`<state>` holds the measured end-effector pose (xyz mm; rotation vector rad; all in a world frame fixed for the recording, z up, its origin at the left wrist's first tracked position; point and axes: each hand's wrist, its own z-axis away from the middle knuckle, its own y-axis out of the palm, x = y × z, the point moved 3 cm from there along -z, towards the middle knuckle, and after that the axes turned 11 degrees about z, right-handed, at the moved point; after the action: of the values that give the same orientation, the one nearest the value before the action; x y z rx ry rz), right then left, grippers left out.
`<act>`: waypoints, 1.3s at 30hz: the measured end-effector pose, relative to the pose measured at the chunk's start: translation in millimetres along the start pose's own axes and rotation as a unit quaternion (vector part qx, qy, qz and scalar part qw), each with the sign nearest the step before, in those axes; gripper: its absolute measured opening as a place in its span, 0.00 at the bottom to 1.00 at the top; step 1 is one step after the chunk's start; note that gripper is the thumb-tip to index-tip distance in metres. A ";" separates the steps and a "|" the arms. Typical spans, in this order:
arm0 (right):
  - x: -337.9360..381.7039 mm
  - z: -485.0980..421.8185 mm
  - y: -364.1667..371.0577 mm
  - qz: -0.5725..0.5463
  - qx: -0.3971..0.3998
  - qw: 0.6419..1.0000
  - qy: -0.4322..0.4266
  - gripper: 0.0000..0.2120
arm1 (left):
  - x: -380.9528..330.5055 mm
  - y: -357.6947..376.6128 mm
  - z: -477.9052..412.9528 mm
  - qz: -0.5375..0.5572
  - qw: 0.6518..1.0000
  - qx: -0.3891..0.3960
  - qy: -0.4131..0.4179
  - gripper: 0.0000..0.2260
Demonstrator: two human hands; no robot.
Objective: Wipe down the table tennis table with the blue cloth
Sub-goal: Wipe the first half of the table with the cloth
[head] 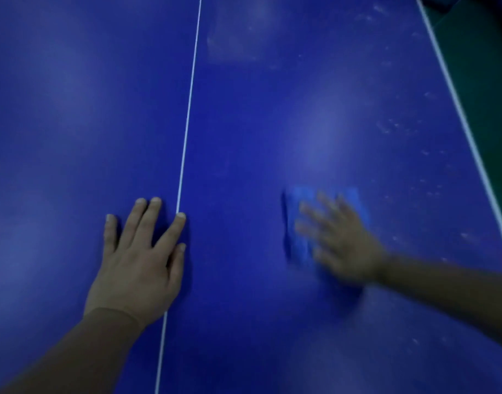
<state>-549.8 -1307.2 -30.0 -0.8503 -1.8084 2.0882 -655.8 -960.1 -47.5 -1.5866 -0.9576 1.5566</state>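
Observation:
The blue table tennis table (258,123) fills the view, with a thin white centre line (187,123) running up it. My left hand (138,260) lies flat on the table beside that line, fingers spread and straight. My right hand (340,240), blurred by motion, presses with spread fingers on the light blue cloth (303,220), which lies flat on the right half of the table. Part of the cloth is hidden under the palm.
A white edge line (466,123) marks the table's right side, with green floor (488,81) beyond it. Pale dusty specks and smudges (397,126) dot the surface near that edge and at the top right.

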 end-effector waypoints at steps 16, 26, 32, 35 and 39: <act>129.2 63.1 -26.5 -0.069 0.019 0.984 0.166 0.25 | 2.7 -4.6 0.7 0.022 0.999 0.023 0.008 0.34; 54.4 20.0 -16.8 -0.170 0.078 0.831 0.524 0.26 | -37.1 1.8 65.1 0.084 0.996 0.012 0.002 0.33; 241.0 86.6 -57.5 -0.121 0.064 0.901 0.411 0.26 | -98.3 40.9 154.6 0.093 0.990 0.031 0.105 0.27; 291.1 198.0 -64.8 -0.120 0.082 0.913 0.382 0.25 | -98.1 43.3 151.2 0.058 0.990 0.064 0.111 0.26; 237.8 288.5 -40.9 -0.078 0.143 0.831 0.531 0.28 | -100.5 43.0 149.8 0.037 0.991 0.082 0.099 0.26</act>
<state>-912.7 -1405.9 -36.1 -1.3287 -0.8822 1.2400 -804.4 -1070.7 -41.3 -1.6390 -0.6524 1.4558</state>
